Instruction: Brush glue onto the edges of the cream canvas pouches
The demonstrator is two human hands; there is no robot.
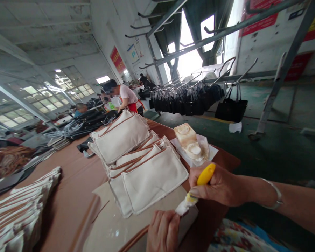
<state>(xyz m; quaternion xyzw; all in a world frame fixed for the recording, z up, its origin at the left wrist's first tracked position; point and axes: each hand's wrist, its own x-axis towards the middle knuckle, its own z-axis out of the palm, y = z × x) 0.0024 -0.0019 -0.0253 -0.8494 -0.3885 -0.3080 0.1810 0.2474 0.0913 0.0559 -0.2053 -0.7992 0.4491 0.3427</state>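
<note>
My right hand [217, 183] is closed round the yellow handle of a brush [206, 174]. Its whitish bristles point down to the left and meet the fingers of my left hand [163, 229]. That hand is curled at the bottom edge, beside a brown strip [135, 238] that runs to its fingers; the grip itself is hidden. Under both lies a pale sheet [107, 224] with shiny wet-looking spots. Just beyond, cream pouches with brown trim [154, 178] are piled up. Behind my right hand, a stained container [186, 136] with whitish paste sits on white paper.
More cream pieces with brown edges [23, 210] are stacked at the left of the brown table [65, 196]. Black bags [186, 101] hang from a metal rack [275, 87] beyond the table. A person in a red apron [128, 96] bends over work farther back.
</note>
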